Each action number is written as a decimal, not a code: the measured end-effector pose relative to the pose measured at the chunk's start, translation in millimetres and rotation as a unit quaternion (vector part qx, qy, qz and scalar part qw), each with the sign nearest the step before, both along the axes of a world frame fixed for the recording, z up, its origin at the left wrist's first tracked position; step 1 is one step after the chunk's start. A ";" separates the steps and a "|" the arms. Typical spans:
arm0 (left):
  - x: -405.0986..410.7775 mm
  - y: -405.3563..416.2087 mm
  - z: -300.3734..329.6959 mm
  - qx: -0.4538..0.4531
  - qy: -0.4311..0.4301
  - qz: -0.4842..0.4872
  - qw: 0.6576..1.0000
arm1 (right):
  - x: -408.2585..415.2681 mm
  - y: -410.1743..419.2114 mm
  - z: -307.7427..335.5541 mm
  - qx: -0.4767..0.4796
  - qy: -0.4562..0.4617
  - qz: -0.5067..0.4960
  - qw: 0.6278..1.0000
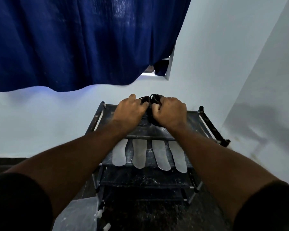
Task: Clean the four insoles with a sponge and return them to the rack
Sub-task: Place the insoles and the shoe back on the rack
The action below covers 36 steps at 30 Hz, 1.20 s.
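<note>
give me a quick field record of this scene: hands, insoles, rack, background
left hand: on the rack's top shelf, fingers on a dark object
right hand: curled round the same dark object; what it is, unclear
insoles: four pale ones side by side on the second shelf, untouched
rack: dark, tiered, scuffed, against the wall
sponge: not in view
background: blue curtain above

One dark rack stands against the wall, with four shelves visible. Four pale insoles lie side by side on the rack's second shelf from the top. Two hands, a left hand and a right hand, are above the rack's top shelf on one dark, unclear item. One blue curtain hangs above the rack.
</note>
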<state>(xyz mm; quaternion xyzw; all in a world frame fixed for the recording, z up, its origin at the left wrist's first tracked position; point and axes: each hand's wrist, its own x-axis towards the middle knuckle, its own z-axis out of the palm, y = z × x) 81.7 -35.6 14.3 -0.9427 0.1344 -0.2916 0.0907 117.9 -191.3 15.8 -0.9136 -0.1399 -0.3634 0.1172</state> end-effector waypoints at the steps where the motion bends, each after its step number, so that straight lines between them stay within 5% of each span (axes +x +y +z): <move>1: 5.5 2.8 -8.6 0.004 0.001 -0.003 1.000 | 5.9 2.6 -8.8 0.000 0.002 0.002 1.000; 7: 11.9 9.2 -55.3 -0.024 -0.004 -0.061 0.998 | 13.1 4.5 -58.3 0.003 0.014 0.014 1.000; 12: 11.3 1.8 -47.3 -0.131 0.073 -0.008 0.989 | 10.6 -4.4 -65.0 -0.010 0.044 0.046 0.998; 17: 12.6 5.3 -9.7 -0.211 0.160 0.009 0.964 | 0.9 -16.3 -42.8 0.028 0.173 0.078 0.981; 23: 11.3 7.4 10.1 -0.205 0.219 -0.004 0.954 | -1.4 -38.5 -13.9 0.083 0.308 0.117 0.941; 30: 11.9 -0.3 7.3 -0.185 0.317 0.028 0.930 | 9.5 -35.8 -18.2 0.080 0.318 0.111 0.938; 36: 23.4 -5.0 4.7 -0.196 0.280 0.041 0.939 | 6.1 -37.1 -29.1 0.053 0.251 0.107 0.961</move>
